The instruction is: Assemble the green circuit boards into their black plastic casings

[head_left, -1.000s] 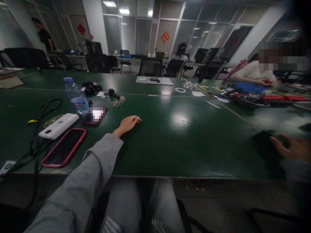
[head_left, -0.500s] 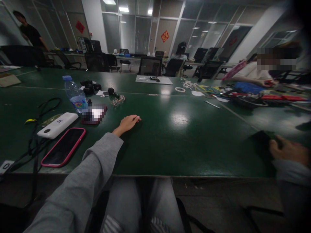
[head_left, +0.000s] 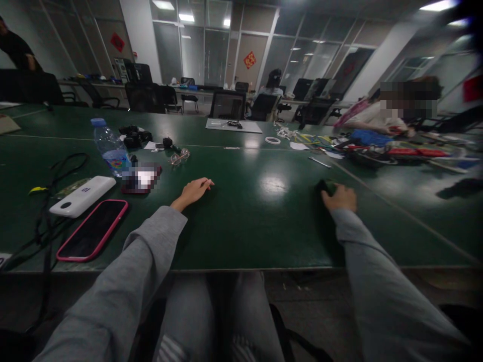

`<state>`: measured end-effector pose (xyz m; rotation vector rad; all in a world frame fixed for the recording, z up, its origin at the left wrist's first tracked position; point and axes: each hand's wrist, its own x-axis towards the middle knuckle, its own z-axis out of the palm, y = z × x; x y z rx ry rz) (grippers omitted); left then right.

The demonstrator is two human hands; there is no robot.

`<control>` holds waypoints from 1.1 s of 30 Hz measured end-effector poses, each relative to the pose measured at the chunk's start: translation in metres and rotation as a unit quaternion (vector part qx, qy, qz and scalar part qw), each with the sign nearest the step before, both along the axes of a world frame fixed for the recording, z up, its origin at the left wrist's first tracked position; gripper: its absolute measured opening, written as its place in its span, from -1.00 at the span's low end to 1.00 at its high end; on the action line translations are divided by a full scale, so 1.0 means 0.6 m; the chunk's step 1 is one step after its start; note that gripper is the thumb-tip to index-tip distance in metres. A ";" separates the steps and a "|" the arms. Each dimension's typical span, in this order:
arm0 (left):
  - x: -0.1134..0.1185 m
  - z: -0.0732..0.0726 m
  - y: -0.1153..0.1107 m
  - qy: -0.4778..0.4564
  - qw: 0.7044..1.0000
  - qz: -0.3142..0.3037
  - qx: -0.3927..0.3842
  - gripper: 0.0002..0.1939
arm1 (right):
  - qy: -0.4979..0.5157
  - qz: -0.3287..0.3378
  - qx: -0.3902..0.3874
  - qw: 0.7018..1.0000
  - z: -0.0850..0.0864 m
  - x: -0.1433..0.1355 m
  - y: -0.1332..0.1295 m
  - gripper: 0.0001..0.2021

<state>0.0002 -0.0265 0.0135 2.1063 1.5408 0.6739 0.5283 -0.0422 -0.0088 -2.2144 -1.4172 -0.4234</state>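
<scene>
My left hand (head_left: 193,192) lies palm down on the dark green table (head_left: 249,226), its fingers stretched out loosely and holding nothing. Farther right, my right hand (head_left: 342,198) is closed around a small dark object with a greenish face (head_left: 325,188), held at or just over the tabletop. Its kind cannot be made out. Left of my left hand are a phone in a pink case (head_left: 92,231), a white power bank (head_left: 83,197) and another, blurred-out phone-like device (head_left: 141,180). A pair of glasses (head_left: 179,157) sits beyond that hand.
A plastic water bottle (head_left: 111,151) and black cables (head_left: 47,201) occupy the left side. Toward the back lie a tape roll (head_left: 272,141), a white board (head_left: 234,125) and a thin metal tool (head_left: 319,162). A person (head_left: 381,118) sits at the far right behind coloured cables.
My right hand has come in from the right edge toward the middle, carrying the dark object. My left hand stays in place on the table while the view shifts slightly.
</scene>
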 end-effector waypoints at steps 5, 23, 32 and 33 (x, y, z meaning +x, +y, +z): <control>-0.001 -0.010 0.006 -0.099 0.995 0.020 0.007 -0.59 | 0.121 0.320 0.041 0.939 0.000 -0.318 0.052 -0.38; -0.009 -0.039 0.038 -0.272 0.962 0.011 -0.032 -0.43 | 0.178 0.505 0.023 0.844 -0.010 -0.542 0.033 -0.48; -0.006 -0.030 0.029 -0.265 0.963 0.016 -0.047 -0.47 | 0.267 0.526 0.026 0.807 -0.005 -0.534 0.034 -0.51; -0.006 -0.030 0.028 -0.265 0.963 0.022 -0.042 -0.49 | 0.281 0.533 0.027 0.798 -0.004 -0.534 0.036 -0.51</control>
